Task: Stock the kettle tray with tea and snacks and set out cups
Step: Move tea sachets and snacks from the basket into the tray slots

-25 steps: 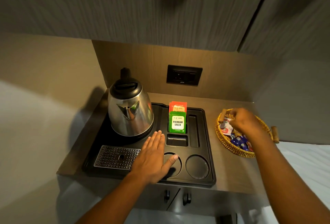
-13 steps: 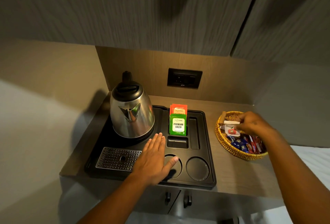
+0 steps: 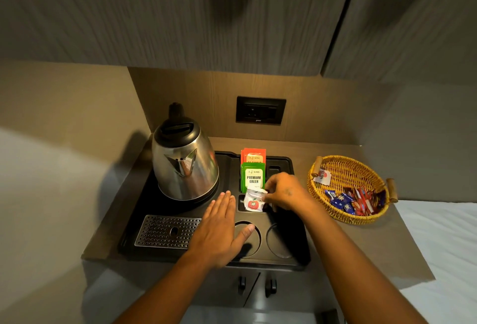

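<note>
A black kettle tray (image 3: 144,205) sits on the wooden counter with a steel kettle (image 3: 184,166) on its left half. Green and red tea packets (image 3: 253,174) stand upright in a slot at the tray's back. My right hand (image 3: 286,192) pinches a white sachet with a red logo (image 3: 254,201) over the small rectangular compartment just in front of the tea packets. My left hand (image 3: 222,228) lies flat, fingers apart, on the tray, its thumb over the left round cup recess (image 3: 254,242). No cups are in view.
A wicker basket (image 3: 346,166) on the counter's right holds one more white sachet (image 3: 322,176) and several blue and red snack packs (image 3: 353,201). A wall socket (image 3: 260,110) is behind the tray. Cabinet doors hang overhead. White bedding lies at the lower right.
My right hand lifted a white sachet out of the basket and carried it left to the tray's small compartment. My left hand stayed flat on the tray.
</note>
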A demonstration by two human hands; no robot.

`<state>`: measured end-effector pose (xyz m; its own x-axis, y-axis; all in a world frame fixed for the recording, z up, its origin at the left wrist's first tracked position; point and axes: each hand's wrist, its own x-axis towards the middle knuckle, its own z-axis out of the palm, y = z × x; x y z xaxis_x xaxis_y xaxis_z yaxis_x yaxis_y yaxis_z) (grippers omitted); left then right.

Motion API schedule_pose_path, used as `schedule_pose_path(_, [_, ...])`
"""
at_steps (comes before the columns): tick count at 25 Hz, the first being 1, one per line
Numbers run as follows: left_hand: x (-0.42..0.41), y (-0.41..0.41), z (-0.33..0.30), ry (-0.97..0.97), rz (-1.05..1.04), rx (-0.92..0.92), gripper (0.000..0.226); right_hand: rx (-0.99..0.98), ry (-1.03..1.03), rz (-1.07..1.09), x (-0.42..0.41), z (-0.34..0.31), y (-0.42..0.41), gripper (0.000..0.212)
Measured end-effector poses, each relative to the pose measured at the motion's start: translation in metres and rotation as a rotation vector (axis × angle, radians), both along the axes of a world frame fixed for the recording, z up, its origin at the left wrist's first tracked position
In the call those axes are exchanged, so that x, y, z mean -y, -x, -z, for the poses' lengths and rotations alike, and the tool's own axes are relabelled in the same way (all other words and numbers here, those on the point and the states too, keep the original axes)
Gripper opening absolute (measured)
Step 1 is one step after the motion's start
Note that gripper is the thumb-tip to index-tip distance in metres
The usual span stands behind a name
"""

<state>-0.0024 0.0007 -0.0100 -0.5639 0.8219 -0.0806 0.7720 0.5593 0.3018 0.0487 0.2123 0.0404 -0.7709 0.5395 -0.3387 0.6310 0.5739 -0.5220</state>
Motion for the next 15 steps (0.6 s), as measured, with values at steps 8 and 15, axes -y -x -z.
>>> schedule_pose_path(8, [-0.001,-0.001,-0.004,0.018,-0.002,-0.006,0.097,0.204,-0.251,0.612,-0.108,0.005,-0.102,0.047])
schedule_pose_path(15, [0.000,-0.001,-0.003,0.016,-0.013,-0.004,0.099,0.197,-0.260,0.479,-0.100,-0.011,-0.080,0.023])
